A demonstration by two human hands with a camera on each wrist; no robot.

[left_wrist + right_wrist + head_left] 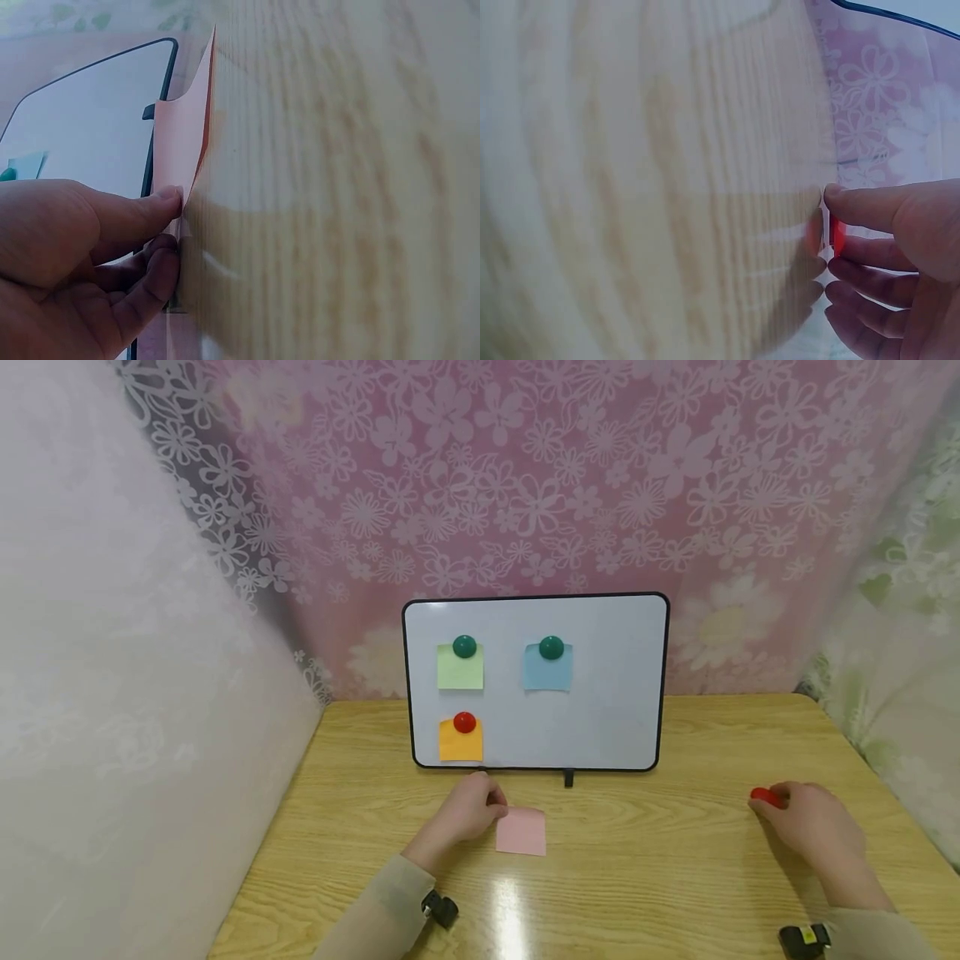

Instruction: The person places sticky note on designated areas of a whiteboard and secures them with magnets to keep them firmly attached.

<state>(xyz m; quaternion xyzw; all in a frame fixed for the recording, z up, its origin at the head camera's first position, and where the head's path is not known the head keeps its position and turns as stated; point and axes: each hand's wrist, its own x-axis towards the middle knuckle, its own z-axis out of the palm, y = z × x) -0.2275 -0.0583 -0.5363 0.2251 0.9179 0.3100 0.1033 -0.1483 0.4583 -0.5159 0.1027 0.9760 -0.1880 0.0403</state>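
Note:
Between thumb and fingers, my left hand (467, 807) pinches the left edge of a pink sticky note (521, 832), low over the table in front of the whiteboard. The left wrist view shows the note (184, 131) slightly bent, its far end lifted. Far to the right, my right hand (817, 827) grips a round red magnet (765, 797) at the tabletop. In the right wrist view the magnet (837, 234) sits between thumb and fingers, its reflection on the glossy surface. A framed whiteboard (600, 718) stands at the back.
On the board, green magnets hold a light green note (461, 670) and a blue note (547, 672). Below, a red magnet (464, 722) holds an orange note (461, 746). A small black foot (568, 778) juts from the board's lower edge. Floral cloth (525, 485) hangs behind the wooden table (637, 877).

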